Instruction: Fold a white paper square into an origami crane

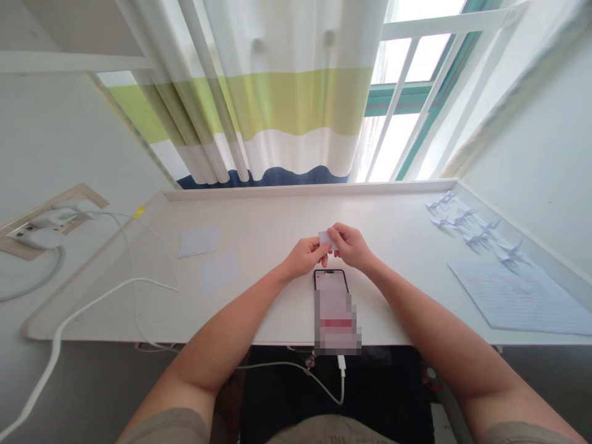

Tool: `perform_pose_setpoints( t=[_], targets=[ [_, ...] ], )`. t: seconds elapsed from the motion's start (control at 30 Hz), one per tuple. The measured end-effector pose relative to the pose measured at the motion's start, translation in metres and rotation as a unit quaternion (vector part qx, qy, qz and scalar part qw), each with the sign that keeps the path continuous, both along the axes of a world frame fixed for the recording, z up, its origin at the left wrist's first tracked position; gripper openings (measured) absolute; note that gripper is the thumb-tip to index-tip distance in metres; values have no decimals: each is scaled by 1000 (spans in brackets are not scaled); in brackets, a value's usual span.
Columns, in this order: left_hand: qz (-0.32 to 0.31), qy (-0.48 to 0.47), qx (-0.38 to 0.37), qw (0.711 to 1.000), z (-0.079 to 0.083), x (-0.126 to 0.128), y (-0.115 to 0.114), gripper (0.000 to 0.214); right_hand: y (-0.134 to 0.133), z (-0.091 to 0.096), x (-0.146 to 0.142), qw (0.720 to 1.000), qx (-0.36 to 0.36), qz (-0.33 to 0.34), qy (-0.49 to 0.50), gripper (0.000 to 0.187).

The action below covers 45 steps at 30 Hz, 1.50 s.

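Observation:
A small folded piece of white paper (325,239) is held up between my two hands above the middle of the white desk. My left hand (306,256) pinches its lower left side, thumb on top. Around its right side the fingers of my right hand (349,245) are closed, thumb tip pressed on the paper. Both hands nearly meet, and they hide part of the paper. Just below them a phone (331,282) lies on the desk with its screen lit and partly blurred out.
Paper cranes (465,217) stand at the right, behind a stack of written sheets (522,296). Loose white paper squares (198,242) lie at the left. A white cable (99,297) crosses from the wall socket (50,216). Another plug (341,365) runs into the phone at the desk's front edge.

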<state>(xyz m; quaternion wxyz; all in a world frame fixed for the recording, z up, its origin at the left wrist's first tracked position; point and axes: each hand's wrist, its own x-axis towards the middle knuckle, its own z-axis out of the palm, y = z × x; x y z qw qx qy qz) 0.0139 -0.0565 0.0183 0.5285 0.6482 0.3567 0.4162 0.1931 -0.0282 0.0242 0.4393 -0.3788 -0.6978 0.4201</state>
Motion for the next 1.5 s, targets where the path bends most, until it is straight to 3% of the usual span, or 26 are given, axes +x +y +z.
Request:
perform_pose_setpoints(
  t=[0.13,0.37,0.5,0.6,0.73,0.83,0.9,1.07,1.2,1.33,1.4,1.5],
  targets=[
    [3,8,6,1000,0,-2,1,56,-2,6,-1,1000,-16,2,14,67],
    [-60,30,-5,998,3,-14,6,56,-4,11,1,1000,-20,13,6,59],
    [-16,18,7,1000,3,-11,6,55,2,7,2,999,-16,8,26,58],
    [53,-33,6,998,2,-6,8,52,10,0,6,999,-14,-9,47,59],
    [132,-62,-43,988,1,-5,12,45,19,-6,18,993,97,-60,18,43],
    [146,-51,-88,984,2,-9,15,36,23,-7,27,972,221,1,-76,29],
    [150,-53,-102,982,2,-11,15,33,24,-8,30,959,258,25,-114,26],
    [127,-81,-131,980,2,-12,14,36,23,-13,25,976,203,34,-70,30],
    [51,-146,-139,978,3,-9,11,51,14,-10,15,990,140,5,12,46],
    [-15,-172,-140,975,6,-6,6,60,0,2,5,980,198,2,21,24],
    [-24,-173,-147,974,8,-5,5,57,-5,5,1,973,230,-11,20,25],
    [-14,-176,-155,972,9,-6,5,52,-8,5,-3,979,199,-13,37,43]
  ],
)
